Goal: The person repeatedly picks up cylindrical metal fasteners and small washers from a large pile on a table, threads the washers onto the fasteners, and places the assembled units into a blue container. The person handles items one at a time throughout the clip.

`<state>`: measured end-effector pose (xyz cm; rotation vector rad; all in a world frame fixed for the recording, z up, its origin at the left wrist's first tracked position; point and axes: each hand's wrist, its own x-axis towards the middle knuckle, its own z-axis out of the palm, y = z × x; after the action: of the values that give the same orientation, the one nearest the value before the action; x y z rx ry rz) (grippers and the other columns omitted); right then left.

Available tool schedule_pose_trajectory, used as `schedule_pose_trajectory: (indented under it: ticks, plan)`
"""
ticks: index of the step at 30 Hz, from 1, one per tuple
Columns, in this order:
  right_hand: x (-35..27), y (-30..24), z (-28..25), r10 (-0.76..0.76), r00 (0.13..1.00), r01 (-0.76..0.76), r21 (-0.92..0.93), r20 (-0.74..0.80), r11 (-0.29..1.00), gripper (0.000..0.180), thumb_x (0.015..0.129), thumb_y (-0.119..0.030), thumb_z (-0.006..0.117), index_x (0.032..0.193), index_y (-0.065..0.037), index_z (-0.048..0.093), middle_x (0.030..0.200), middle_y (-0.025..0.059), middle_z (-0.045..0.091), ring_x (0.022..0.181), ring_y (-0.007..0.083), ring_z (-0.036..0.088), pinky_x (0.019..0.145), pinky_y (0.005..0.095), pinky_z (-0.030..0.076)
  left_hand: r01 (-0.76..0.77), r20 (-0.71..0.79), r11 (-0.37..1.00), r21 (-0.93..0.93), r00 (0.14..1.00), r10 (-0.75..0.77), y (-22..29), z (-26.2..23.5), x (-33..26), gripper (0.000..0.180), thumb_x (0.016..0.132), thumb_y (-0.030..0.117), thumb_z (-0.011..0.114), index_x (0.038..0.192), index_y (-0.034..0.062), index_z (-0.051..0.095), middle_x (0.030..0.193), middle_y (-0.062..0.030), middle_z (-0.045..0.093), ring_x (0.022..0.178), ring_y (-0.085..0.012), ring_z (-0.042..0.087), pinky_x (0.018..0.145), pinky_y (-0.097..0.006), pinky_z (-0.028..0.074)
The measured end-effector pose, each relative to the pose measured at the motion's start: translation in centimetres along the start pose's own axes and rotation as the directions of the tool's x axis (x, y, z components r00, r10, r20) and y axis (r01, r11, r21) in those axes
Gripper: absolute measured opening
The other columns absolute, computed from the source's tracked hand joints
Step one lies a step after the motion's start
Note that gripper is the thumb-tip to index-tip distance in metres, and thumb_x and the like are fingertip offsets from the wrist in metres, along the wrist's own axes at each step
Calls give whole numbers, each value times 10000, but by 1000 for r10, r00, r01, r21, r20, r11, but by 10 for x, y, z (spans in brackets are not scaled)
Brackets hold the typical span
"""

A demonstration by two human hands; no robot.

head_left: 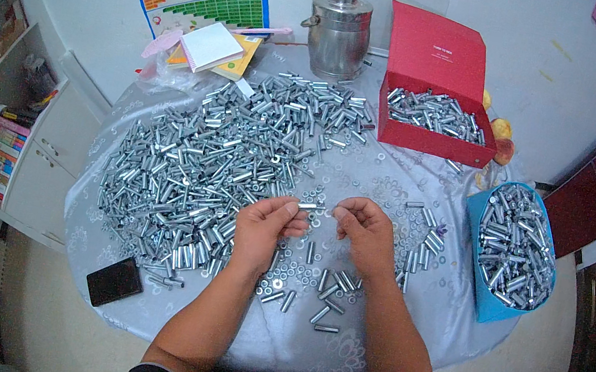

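Observation:
My left hand [269, 221] is closed, with a short shiny metal sleeve [310, 206] pinched between thumb and forefinger, its end pointing right. Just to the right, my right hand [365, 234] has its fingertips pinched together; whatever lies between them is too small or hidden to make out. Below and between both hands, small washers and nuts [291, 271] are scattered on the silvery tablecloth [286, 343]. Several loose metal sleeves [333, 304] lie near my right forearm. A large heap of bolts and sleeves [197, 168] spreads to the left and behind my left hand.
An open red box [433, 142] full of bolts stands at the back right. Nearer on the right is a blue container [487, 291], also full. A steel pot [338, 38] and notebooks [215, 48] sit at the back. A black phone [114, 282] lies front left.

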<state>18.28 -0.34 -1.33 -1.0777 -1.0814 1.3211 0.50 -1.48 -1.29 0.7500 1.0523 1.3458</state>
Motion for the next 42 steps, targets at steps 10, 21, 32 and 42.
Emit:
schedule_pose_trajectory:
  ticks: [10,21,32,42]
  plan:
    - [-3,2,5,16,1000,-16,8,10,1000,134,892,-87,613,978,13,633,780,28,616,661,92,546,626,233,457,46,97,999,-20,994,-43,-2,-1,-1,226,919,119,605,1057,-59,630,885,-147,695,730,-174,686,644,-257,568]
    - [-7,4,5,-22,987,48,-164,157,985,167,865,-87,657,1007,-1,645,827,12,638,718,69,558,647,221,446,77,145,995,-69,987,-66,-2,-3,-2,201,921,123,602,1029,-44,634,869,-140,694,708,-174,684,630,-252,569]
    - [-11,18,12,-232,910,415,-743,345,525,225,782,-216,681,940,-58,650,868,143,609,847,340,598,747,438,483,57,67,969,-239,997,-42,0,-13,7,168,924,122,605,1006,-22,629,867,-131,686,685,-167,667,613,-258,572]
    - [-4,21,16,-146,950,311,-824,275,473,169,811,-193,632,919,-63,635,895,163,589,858,362,591,744,467,475,25,43,979,-200,999,-17,0,-11,6,150,910,124,620,987,-4,630,846,-118,682,678,-175,663,605,-278,566]
